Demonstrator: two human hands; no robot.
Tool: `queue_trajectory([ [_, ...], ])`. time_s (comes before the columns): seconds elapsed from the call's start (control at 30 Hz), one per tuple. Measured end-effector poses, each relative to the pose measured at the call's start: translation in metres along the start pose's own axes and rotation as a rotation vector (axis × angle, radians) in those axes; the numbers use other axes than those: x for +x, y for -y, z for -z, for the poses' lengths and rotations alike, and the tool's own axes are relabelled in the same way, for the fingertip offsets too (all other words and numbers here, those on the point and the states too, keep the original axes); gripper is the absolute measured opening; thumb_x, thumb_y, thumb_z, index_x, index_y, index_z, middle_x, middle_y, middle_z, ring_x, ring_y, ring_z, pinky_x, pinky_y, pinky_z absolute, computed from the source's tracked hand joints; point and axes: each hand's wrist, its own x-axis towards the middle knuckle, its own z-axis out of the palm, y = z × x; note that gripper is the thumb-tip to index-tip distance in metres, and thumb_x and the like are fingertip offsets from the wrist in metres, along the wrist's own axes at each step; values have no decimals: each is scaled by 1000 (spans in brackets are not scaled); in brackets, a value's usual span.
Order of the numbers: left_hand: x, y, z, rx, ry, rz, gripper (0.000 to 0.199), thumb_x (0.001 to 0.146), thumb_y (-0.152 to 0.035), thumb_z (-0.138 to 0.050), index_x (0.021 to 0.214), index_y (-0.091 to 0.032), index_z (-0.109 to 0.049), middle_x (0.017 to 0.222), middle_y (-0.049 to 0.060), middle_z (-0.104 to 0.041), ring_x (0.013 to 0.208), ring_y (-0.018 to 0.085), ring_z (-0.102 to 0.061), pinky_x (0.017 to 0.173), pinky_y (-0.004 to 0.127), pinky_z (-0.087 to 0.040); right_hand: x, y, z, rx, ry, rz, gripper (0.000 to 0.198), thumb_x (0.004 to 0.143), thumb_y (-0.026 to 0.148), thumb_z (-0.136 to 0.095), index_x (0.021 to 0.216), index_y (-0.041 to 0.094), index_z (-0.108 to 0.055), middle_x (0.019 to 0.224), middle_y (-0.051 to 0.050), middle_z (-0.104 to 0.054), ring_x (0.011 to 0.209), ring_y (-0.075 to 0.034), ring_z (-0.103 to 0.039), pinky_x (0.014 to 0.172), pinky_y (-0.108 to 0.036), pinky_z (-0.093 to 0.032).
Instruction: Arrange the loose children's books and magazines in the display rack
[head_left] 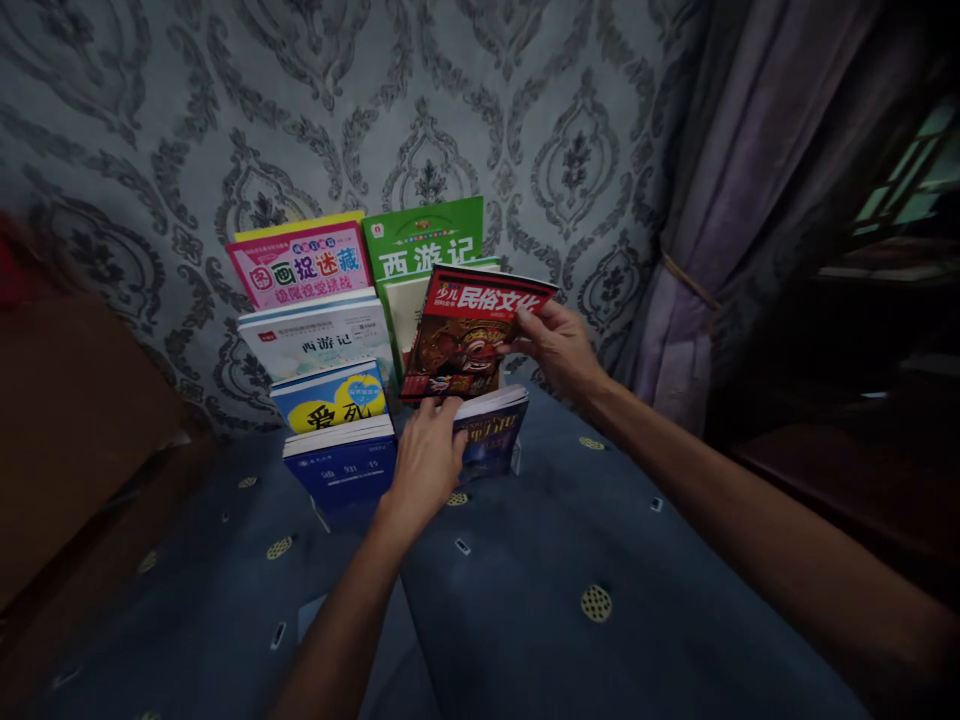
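A red-topped book (466,335) with a mask on its cover is tilted in front of a green book (426,232). My right hand (559,345) pinches it at its upper right edge, thumb and fingers closed. Just below, my left hand (427,455) is closed at the upper left corner of a dark purple-blue book (495,435), its fingertips close to the red book's bottom edge. Whether those fingertips touch the red book I cannot tell. Behind the red book a pale cover (405,310) shows in part.
Left of my hands, books stand in stepped rows: a pink book (300,265), a white book (319,340), a blue and yellow book (330,400) and a navy book (341,475). They stand on blue patterned cloth (525,600) by a papered wall. A tied curtain (690,300) hangs right; a brown box (75,430) is left.
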Motion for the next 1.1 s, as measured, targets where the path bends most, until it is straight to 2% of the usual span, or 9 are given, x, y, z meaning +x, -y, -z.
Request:
queue_trajectory([
  [0.13, -4, 3, -5, 22, -68, 43, 42, 95, -21, -55, 137, -25, -56, 124, 14, -57, 115, 30, -61, 98, 42, -51, -4, 6, 6, -63, 76, 17, 45, 67, 55, -86, 90, 19, -73, 87, -2, -74, 75, -16, -70, 58, -28, -64],
  [0.27, -7, 0, -4, 24, 24, 110, 50, 97, -22, -52, 147, -30, -49, 124, 15, -58, 103, 30, -68, 88, 41, -55, -17, 14, 10, -137, 137, 6, 39, 70, 53, -86, 82, 18, -76, 74, -2, -73, 65, -15, -68, 61, -32, -66],
  [0.37, -8, -6, 1, 78, 111, 179, 54, 99, -25, -49, 151, -34, -42, 126, 15, -59, 97, 31, -71, 83, 41, -57, -25, 15, 13, -218, 140, 49, 37, 69, 54, -87, 79, 19, -78, 72, -1, -72, 61, -14, -67, 60, -30, -66],
  [0.57, -10, -13, 2, 106, 155, 236, 58, 100, -24, -47, 156, -36, -34, 123, 15, -61, 96, 29, -73, 84, 40, -58, -12, 11, 17, -360, 198, 129, 36, 70, 56, -85, 74, 21, -78, 71, 0, -72, 58, -16, -67, 56, -32, -66],
  [0.67, -12, -11, -4, 73, 118, 237, 59, 100, -21, -46, 156, -36, -34, 123, 16, -59, 97, 30, -72, 82, 41, -59, -6, 3, 15, -442, 119, 237, 36, 71, 57, -83, 73, 21, -77, 66, 1, -70, 55, -16, -65, 52, -32, -64],
  [0.8, -15, -11, -13, 39, 80, 243, 60, 98, -17, -48, 154, -36, -36, 121, 16, -58, 102, 31, -71, 82, 41, -59, -11, -8, 13, -567, -106, 345, 33, 71, 55, -83, 72, 23, -78, 66, 0, -70, 55, -18, -65, 50, -35, -63],
  [0.87, -15, -12, -16, 36, 67, 255, 61, 98, -16, -49, 154, -36, -36, 120, 15, -57, 102, 30, -70, 81, 41, -59, -18, -13, 12, -593, -185, 321, 33, 68, 55, -84, 71, 23, -77, 67, 0, -71, 56, -20, -66, 52, -37, -63],
  [0.93, -15, -14, -18, 43, 66, 270, 62, 98, -14, -48, 154, -37, -35, 118, 15, -57, 101, 30, -70, 79, 39, -60, -25, -18, 10, -613, -208, 269, 34, 66, 56, -85, 68, 23, -76, 65, -1, -70, 56, -21, -66, 54, -39, -64],
  [1.1, -14, -15, -17, 64, 97, 277, 66, 96, -13, -51, 155, -37, -33, 118, 14, -55, 101, 29, -69, 76, 35, -60, -32, -27, 12, -607, -158, 121, 43, 63, 62, -84, 60, 22, -71, 62, -4, -70, 52, -23, -65, 51, -42, -62],
])
